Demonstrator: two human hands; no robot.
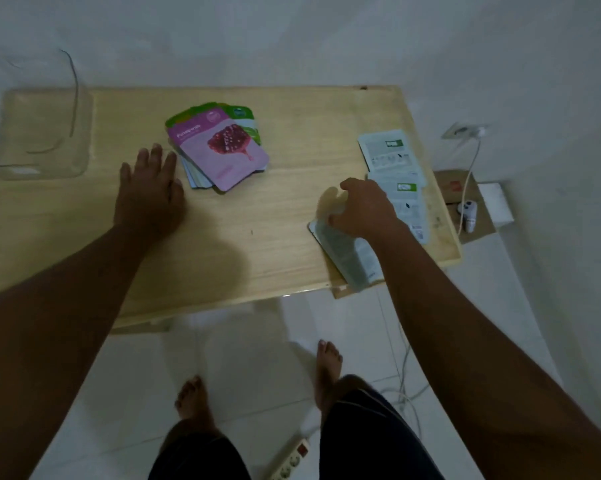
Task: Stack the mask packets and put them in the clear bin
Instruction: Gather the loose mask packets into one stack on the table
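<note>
A dim room with white walls and pale floor tiles holds a light wooden worktop [257, 220] seen from above. At its far left corner stands the clear plastic bin [39, 133], empty as far as can be seen and well apart from everything else.

Near the middle lies a loose stack of mask packets [219, 150], fanned rather than squared; the top one is a pink packet with a pomegranate picture and a word that seems to read "Pomegranate", and green packets show beneath it. The left hand [150, 188] lies flat on the worktop just beside the stack's left edge, fingers spread and gripping nothing, probably placed to steady or square the pile.

Along the right edge lie two white packets, back side up [392, 168], with small green labels and print too fine to read. The right hand [361, 209] curls over a third white packet [344, 251] near the front right corner. Its fingers press on the packet's upper edge, apparently to lift or slide it toward the stack. Whether they have closed around it cannot be told.
</note>
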